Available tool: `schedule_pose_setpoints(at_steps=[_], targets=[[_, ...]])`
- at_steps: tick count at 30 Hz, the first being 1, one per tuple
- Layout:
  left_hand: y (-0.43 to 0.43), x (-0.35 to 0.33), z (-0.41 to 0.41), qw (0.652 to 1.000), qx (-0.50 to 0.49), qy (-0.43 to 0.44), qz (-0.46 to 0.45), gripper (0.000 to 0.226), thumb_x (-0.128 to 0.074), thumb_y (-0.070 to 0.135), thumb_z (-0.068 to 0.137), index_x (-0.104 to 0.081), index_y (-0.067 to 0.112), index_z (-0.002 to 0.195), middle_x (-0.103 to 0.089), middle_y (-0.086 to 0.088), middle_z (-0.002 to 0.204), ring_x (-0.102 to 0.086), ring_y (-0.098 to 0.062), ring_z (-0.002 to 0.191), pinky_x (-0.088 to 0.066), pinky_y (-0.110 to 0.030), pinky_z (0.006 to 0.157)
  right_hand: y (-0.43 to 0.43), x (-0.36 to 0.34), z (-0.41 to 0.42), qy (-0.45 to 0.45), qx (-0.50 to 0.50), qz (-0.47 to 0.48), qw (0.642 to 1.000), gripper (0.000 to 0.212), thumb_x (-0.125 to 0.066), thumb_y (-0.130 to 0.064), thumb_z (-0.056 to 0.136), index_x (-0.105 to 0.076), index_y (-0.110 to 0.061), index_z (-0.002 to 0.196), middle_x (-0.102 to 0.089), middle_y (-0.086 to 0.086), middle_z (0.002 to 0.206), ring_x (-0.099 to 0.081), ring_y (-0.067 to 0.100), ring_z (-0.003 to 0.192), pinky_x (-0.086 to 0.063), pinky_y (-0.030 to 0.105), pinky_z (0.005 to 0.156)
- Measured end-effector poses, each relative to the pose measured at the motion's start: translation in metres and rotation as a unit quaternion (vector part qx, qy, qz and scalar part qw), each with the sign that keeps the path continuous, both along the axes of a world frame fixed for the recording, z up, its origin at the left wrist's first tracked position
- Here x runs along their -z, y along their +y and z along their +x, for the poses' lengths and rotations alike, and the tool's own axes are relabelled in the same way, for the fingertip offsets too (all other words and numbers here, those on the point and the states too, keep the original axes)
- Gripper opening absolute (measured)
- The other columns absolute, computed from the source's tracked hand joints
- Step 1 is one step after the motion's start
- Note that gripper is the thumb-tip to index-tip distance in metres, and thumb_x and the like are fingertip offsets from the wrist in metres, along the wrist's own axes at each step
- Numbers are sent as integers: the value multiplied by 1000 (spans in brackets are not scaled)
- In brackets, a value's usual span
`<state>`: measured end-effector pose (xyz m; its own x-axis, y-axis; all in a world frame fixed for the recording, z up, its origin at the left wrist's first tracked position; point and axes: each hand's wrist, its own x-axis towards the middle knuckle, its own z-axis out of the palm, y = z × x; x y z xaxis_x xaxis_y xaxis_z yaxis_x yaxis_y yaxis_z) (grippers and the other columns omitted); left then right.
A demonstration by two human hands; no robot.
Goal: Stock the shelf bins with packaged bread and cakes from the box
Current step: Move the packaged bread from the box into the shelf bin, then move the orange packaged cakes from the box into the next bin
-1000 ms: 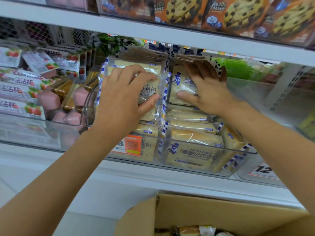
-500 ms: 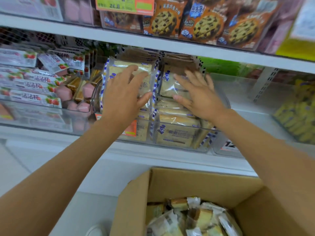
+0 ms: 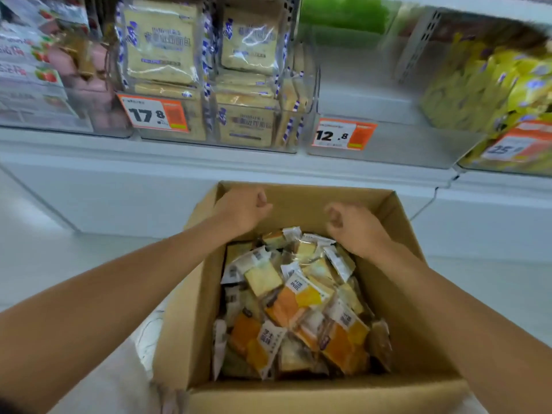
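Both hands are over the open cardboard box (image 3: 185,324). The left hand (image 3: 243,209) and right hand (image 3: 357,227) are curled into loose fists with nothing in them, just above the heap of wrapped cakes (image 3: 298,300) that fills the box. Up on the shelf, bread packs (image 3: 161,46) stand in a clear bin behind an orange tag reading 17.8 (image 3: 153,115). The next bin's tag (image 3: 343,134) says 12.8. Pack lettering is too blurred to read.

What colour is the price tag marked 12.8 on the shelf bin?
The price tag is orange, with a white panel bearing black numerals; head view.
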<state>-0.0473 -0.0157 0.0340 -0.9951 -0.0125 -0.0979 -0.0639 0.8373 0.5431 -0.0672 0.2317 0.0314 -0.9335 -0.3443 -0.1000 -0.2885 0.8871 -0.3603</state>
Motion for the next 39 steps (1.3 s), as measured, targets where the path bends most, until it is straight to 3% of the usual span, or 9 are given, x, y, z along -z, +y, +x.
schedule_pose_setpoints(at_steps=[10, 14, 18, 22, 25, 29, 32, 36, 39], targets=[[30, 116, -7, 986, -49, -159, 29, 21, -58, 32, 97, -68, 15, 104, -67, -1, 101, -62, -17, 92, -54, -39, 81, 47, 155, 28, -371, 130, -64, 917, 57, -65, -33, 92, -46, -12, 142, -48, 6, 144, -50, 22, 127, -42, 26, 96], [35, 123, -9, 980, -66, -178, 53, 23, -57, 33, 98, -67, 14, 107, -66, -3, 102, -63, -21, 91, -52, -38, 76, 25, 177, 28, -353, 94, 8, 931, 42, -68, -50, 84, -62, -27, 118, -64, -2, 115, -59, 21, 109, -47, 29, 85], [41, 120, -10, 976, -93, -179, 86, 24, -57, 31, 98, -67, 13, 110, -68, -5, 104, -62, -20, 90, -47, -27, 65, 8, 181, 26, -367, 82, -43, 925, 11, -67, -18, 88, -59, -24, 87, -55, -9, 87, -56, 20, 98, -47, 27, 77], [40, 116, -2, 968, -151, -180, 86, 32, -57, 37, 97, -60, 12, 118, -61, -3, 114, -56, -17, 94, -45, -27, 70, 24, 153, 4, -378, 134, -150, 904, 35, -65, -7, 90, -55, -9, 124, -49, -5, 117, -51, 18, 110, -48, 32, 88], [46, 112, 13, 950, -214, -204, 106, 60, -57, 51, 94, -43, 9, 135, -51, -7, 127, -50, -19, 103, -44, -33, 81, 44, 123, -13, -355, 178, -203, 895, 38, -67, -8, 88, -56, -10, 125, -58, 6, 127, -63, 25, 98, -57, 43, 76], [77, 96, 25, 849, -288, -285, 339, 95, -63, 61, 85, -20, 13, 154, -36, -7, 152, -43, -27, 135, -43, -42, 107, 48, 97, -24, -385, 223, -345, 827, 13, -64, -4, 91, -60, -13, 100, -67, 13, 114, -67, 24, 97, -54, 42, 93], [90, 100, 27, 698, -315, -336, 549, 58, -72, 41, 85, -51, 15, 133, -59, -6, 124, -60, -21, 108, -51, -39, 98, 41, 92, -16, -437, 207, -422, 767, 14, -61, -4, 93, -59, -15, 102, -67, 10, 111, -66, 20, 93, -54, 34, 90], [76, 114, 42, 686, -338, -324, 558, 34, -73, 15, 85, -60, 10, 116, -70, -9, 101, -68, -19, 89, -61, -33, 69, 68, 111, 3, -450, 162, -322, 817, 26, -64, -29, 93, -60, -22, 117, -59, 2, 128, -60, 17, 111, -49, 34, 99], [56, 122, 55, 681, -338, -337, 555, 35, -66, 8, 91, -55, 10, 123, -72, -15, 110, -70, -26, 98, -61, -40, 75, 92, 144, 27, -443, 135, -141, 875, 52, -68, -22, 90, -48, -17, 138, -47, 5, 142, -49, 19, 125, -44, 32, 100]])
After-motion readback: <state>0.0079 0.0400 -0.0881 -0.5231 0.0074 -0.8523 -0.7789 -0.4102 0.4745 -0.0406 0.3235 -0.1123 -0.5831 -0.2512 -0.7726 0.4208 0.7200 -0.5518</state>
